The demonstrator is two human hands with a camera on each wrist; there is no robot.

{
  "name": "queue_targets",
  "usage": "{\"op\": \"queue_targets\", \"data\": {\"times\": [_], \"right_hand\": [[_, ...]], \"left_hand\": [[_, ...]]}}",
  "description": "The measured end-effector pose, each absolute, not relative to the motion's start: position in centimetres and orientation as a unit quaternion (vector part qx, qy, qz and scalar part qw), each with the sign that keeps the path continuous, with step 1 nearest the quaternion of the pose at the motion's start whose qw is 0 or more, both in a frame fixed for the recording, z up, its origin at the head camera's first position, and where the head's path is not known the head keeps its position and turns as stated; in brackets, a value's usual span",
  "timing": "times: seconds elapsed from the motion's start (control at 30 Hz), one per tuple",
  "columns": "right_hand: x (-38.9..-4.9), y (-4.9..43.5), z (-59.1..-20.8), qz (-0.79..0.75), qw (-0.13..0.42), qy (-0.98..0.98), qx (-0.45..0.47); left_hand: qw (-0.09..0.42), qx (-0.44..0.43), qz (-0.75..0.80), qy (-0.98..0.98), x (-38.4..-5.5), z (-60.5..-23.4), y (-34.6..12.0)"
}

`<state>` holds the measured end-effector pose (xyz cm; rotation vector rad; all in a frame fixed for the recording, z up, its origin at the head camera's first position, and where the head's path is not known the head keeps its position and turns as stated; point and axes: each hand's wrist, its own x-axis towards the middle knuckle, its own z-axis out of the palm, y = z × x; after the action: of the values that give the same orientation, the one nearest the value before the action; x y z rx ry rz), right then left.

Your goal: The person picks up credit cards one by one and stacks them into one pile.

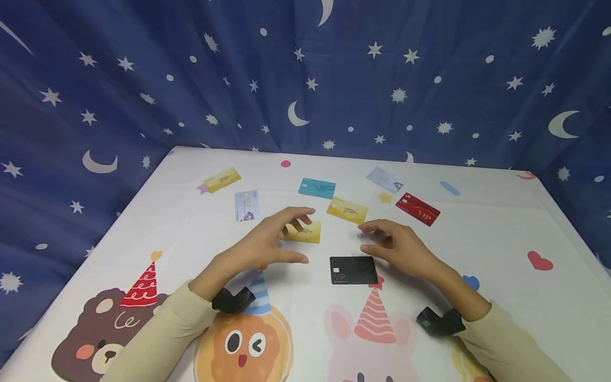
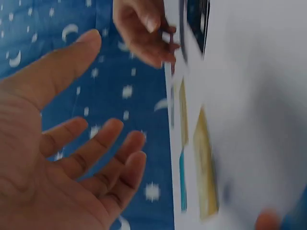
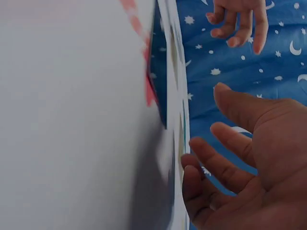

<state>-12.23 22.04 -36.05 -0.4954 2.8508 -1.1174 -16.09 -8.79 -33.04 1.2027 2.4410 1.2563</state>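
My left hand (image 1: 267, 239) hovers over the table with thumb and fingers apart, holding nothing. Just beyond it lies a yellow card (image 1: 307, 233), partly hidden by the fingers. Loosely bent fingers and a separate thumb show on my right hand (image 1: 398, 246), also with nothing in its grasp. Below its thumb tip, a black VIP card (image 1: 353, 270) lies flat. A second yellow card (image 1: 347, 210) is beyond and between the hands. In the left wrist view the palm (image 2: 53, 191) is bare; so is the palm (image 3: 268, 191) in the right wrist view.
Farther back lie a teal card (image 1: 317, 188), a red VIP card (image 1: 417, 209), a silver card (image 1: 385, 180), another silver card (image 1: 246, 205) and a third yellow card (image 1: 221, 180). A cartoon-print cloth (image 1: 477, 223) covers the table. Behind hangs a blue star-patterned curtain (image 1: 353, 69).
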Motion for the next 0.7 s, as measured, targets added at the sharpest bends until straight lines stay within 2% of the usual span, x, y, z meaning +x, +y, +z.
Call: {"op": "queue_targets", "data": {"times": [0.27, 0.47, 0.6, 0.7], "right_hand": [[-9.1, 22.4, -36.9, -0.349, 0.041, 0.922, -0.16], [-8.7, 22.6, -37.6, -0.347, 0.051, 0.923, -0.161], [-8.9, 22.9, -38.0, -0.356, 0.054, 0.915, -0.182], [-9.0, 23.0, -38.1, -0.362, 0.055, 0.909, -0.198]], "left_hand": [[0.114, 0.382, 0.393, 0.829, -13.4, -34.8, -5.9], [0.129, 0.36, 0.385, 0.84, -12.3, -36.4, -4.5], [0.122, 0.363, 0.381, 0.841, -12.1, -37.1, -3.8], [0.095, 0.361, 0.39, 0.842, -12.0, -37.8, -3.3]]}}
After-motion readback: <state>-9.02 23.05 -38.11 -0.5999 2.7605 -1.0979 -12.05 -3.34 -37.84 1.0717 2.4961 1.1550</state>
